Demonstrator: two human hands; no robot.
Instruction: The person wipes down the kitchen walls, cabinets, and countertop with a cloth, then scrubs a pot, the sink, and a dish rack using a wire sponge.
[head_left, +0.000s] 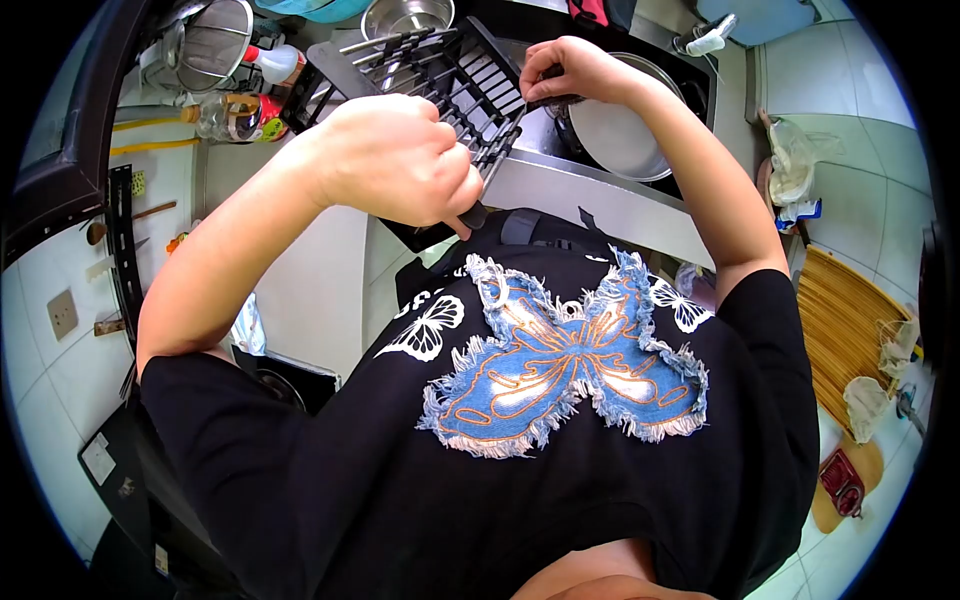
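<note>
A black slatted rack with thin bars sits tilted above the counter and stove edge, in front of my body. My left hand is closed in a fist around its near side, and a short black end sticks out below the fingers. At the rack's right edge, my right hand has its fingers curled in a pinch. Its fingertips meet the rack's corner, and a dark part shows beneath them. Just right of the rack lies a wide round pan on the stove, partly behind my right forearm.
A metal bowl stands behind the rack. To the left are a mesh strainer, a bottle with a red label and a white bottle. A slatted bamboo mat and plastic bags are at the right.
</note>
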